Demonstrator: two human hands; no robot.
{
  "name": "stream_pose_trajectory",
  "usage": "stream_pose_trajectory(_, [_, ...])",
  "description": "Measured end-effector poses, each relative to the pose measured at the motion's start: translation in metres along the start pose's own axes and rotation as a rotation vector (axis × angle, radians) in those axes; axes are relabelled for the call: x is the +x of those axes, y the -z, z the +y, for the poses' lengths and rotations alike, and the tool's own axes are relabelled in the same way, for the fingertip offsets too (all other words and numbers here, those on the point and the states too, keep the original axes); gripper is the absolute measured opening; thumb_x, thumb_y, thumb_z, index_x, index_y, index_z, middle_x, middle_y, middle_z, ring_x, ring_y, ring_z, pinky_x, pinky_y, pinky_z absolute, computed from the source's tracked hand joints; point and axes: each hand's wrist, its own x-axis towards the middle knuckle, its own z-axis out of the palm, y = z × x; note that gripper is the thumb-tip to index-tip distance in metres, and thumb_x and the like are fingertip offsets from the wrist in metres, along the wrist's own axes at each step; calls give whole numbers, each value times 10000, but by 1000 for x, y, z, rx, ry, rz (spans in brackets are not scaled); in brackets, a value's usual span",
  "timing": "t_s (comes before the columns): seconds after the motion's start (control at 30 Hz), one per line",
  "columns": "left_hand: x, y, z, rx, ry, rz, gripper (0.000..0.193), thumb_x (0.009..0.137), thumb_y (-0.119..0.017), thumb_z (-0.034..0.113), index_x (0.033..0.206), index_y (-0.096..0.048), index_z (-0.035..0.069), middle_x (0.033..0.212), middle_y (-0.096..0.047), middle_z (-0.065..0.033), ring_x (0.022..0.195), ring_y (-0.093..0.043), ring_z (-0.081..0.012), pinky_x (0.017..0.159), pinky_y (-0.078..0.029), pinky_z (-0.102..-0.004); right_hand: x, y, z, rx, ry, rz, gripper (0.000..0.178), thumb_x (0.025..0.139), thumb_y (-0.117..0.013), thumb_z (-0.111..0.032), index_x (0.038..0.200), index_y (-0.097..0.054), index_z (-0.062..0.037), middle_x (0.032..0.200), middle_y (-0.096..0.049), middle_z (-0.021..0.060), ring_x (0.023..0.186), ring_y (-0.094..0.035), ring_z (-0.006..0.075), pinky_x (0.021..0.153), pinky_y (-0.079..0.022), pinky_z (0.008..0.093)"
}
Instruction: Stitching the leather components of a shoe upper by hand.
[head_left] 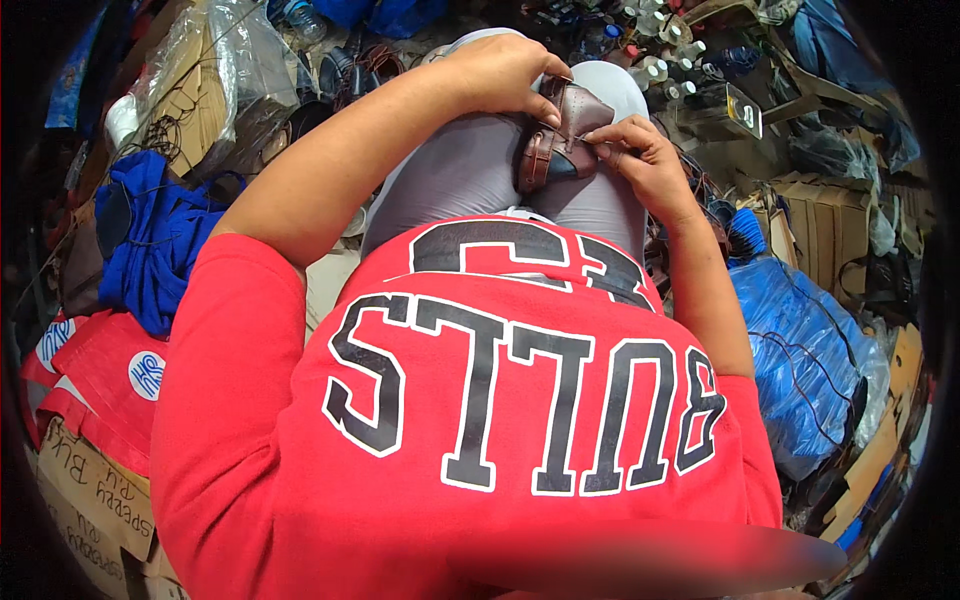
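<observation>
A brown leather shoe [586, 108], with small punched holes and a strap or lace across it, rests tilted on my lap between my grey-clad thighs. My left hand [508, 76] is closed on its upper left edge, thumb on one side and fingers on the other. From the right, my right hand [643, 155] pinches at the shoe's middle, thumb and forefinger together. What lies between those fingertips is too small to make out; a thin dark line runs from them across the leather. The shoe's underside is hidden.
Blue cloth [150, 235] and red bags [110, 375] lie at my left, above cardboard [95, 490]. Several small bottles [680, 50] stand beyond my right knee. A blue plastic bundle [800, 360] and a cardboard box [825, 225] are at my right. Clear plastic [255, 70] sits far left.
</observation>
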Motion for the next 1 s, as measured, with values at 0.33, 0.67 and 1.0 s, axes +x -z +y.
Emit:
stream_pose_trajectory(0.33, [-9,-8,4,-89,49,133,498,645,-775,305,1079,-617,118,928,-621,-139,892,-594,-303,779,-463,-376,0,-22,-10,-238,85,163,93,722,-712,-170,782,-682,-105,747,-621,28,728,-579,177,717,-381,321])
stream_pose_trajectory(0.67, [-59,5,19,-389,55,318,235,741,-656,3,932,-705,132,751,-561,-20,761,-562,-189,778,-429,-319,-18,-13,-18,-287,117,59,202,783,-655,-126,981,-694,-133,724,-539,15,724,-514,167,720,-365,294])
stream_pose_trajectory(1.0, [-60,-1,18,-20,-87,360,143,711,-729,140,828,-723,223,701,-497,40,778,-471,-159,764,-312,-340,0,-4,-3,-5,22,-45,309,749,-552,43,961,-698,-129,773,-517,13,748,-527,124,724,-436,239])
